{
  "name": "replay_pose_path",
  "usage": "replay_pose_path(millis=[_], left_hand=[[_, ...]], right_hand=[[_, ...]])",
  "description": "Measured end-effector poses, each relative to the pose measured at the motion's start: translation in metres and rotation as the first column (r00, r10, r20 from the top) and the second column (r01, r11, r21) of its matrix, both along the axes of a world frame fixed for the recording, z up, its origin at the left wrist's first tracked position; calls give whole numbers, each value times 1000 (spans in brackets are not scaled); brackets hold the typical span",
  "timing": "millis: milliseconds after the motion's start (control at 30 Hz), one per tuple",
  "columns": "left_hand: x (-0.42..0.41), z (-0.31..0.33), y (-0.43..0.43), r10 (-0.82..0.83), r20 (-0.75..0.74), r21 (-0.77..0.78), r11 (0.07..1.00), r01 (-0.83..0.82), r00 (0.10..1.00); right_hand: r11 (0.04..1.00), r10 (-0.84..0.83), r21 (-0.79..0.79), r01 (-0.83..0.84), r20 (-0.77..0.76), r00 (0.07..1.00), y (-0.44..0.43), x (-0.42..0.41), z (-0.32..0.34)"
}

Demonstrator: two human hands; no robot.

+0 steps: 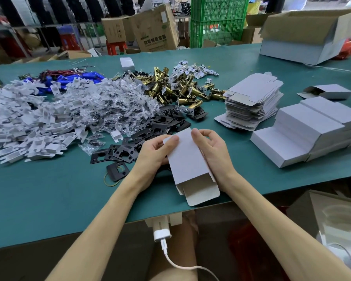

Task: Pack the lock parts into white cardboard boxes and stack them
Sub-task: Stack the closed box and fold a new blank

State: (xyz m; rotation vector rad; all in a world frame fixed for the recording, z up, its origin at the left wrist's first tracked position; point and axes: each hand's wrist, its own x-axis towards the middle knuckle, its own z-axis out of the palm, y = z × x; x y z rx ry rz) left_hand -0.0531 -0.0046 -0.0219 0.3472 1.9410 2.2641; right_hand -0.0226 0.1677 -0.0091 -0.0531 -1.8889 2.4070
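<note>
Box: one white box (pixel 187 159), lifted off the green table (pixel 49 199), right in front of the person and close to the near edge.
Left hand: the left hand (pixel 156 153) grips the box's left side, fingers curled under, thumb flat on the top face.
Right hand: the right hand (pixel 211 147) is at the far corner, thumb and forefinger pinched on the top edge, the other fingers curled along the right wall.
Long axis: it runs away from the person, far end leaning a touch left, near end a touch right.
Facing: the open mouth points back at the person and slightly down, tuck flap (pixel 203 192) sticking out unfolded.
Far end: hidden behind the fingertips, so I cannot tell if it's tucked shut.
Risk one: with the mouth tipped down by the table edge, anything loaded could slide straight out.
Risk two: if that far end isn't tucked, parts pushed in could go right through.
Risk three: it's thin card. Squeeze too hard and the walls buckle, the flap won't seat, and it sits crooked on the finished boxes (pixel 312 126).
Supplies: black plates (pixel 150 128) just beyond the hands, brass latches (pixel 170 90) farther back, flat blanks (pixel 251 98) to the right.
</note>
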Motion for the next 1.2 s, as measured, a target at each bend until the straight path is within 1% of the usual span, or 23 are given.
replay_pose_path(millis=[100, 167, 267, 300, 333, 400, 433, 467, 500, 533, 600, 667, 700, 767, 867, 967, 1033, 1100, 1200], left_hand=[[-1, 4, -3, 117, 14, 127, 985, -118, 993], [-5, 7, -8, 199, 32, 240, 950, -201, 979], [-13, 9, -21, 307, 109, 428, 844, -323, 946], [-15, 9, -27, 318, 140, 478, 808, -345, 938], [-18, 10, -32, 315, 173, 525, 772, -358, 933], [-19, 11, -38, 277, 222, 603, 715, -355, 935], [-18, 13, -38, 246, 221, 617, 714, -330, 944], [-17, 13, -36, 221, 202, 604, 739, -299, 954], [-15, 16, -33, 199, 164, 567, 783, -258, 966], [-12, 17, -30, 190, 118, 504, 834, -224, 975], [-8, 18, -23, 141, 43, 385, 911, -147, 989], [-5, 16, -19, 105, 8, 318, 942, -102, 994], [-4, 15, -16, 98, -3, 302, 949, -93, 995], [-3, 14, -13, 101, -30, 270, 959, -89, 994], [0, 11, -9, 80, -85, 187, 980, -63, 993], [0, 6, -7, 34, -177, 24, 999, -30, 984], [1, 5, -5, 8, -197, -21, 1000, -12, 980], [1, 5, -3, -20, -170, 8, 1000, 22, 985], [1, 6, -5, -42, -73, 146, 988, 52, 996]], right_hand=[[1000, -17, 12, 17, 31, 999, 1, -3, -1], [1000, 16, 1, -16, 44, 999, 1, -4, -1], [995, 91, -54, -89, 28, 995, 1, -6, -2], [993, 113, -28, -112, 9, 994, -1, -6, -2], [991, 126, 49, -125, -14, 992, -4, -6, -3], [948, 156, 288, -133, -57, 986, -11, -5, -5], [920, 163, 371, -129, -61, 985, -14, -4, -6], [911, 153, 396, -118, -58, 986, -16, -4, -6], [925, 133, 367, -103, -58, 989, -17, -4, -6], [952, 102, 296, -81, -55, 993, -15, -4, -5], [997, 5, 74, -4, -22, 1000, -8, -5, -3], [984, -67, -165, 73, 42, 997, -2, -5, -2], [966, -80, -243, 93, 60, 995, 1, -5, -1], [936, -66, -342, 86, 69, 995, 2, -6, 1], [907, -6, -419, 40, 84, 996, 1, -5, 4], [908, 25, -419, 11, 81, 996, 3, -5, 5], [900, 23, -435, 14, 81, 996, 4, -4, 6], [897, 15, -442, 25, 88, 996, 5, -5, 6], [885, -6, -462, 55, 107, 994, 6, -5, 4]])
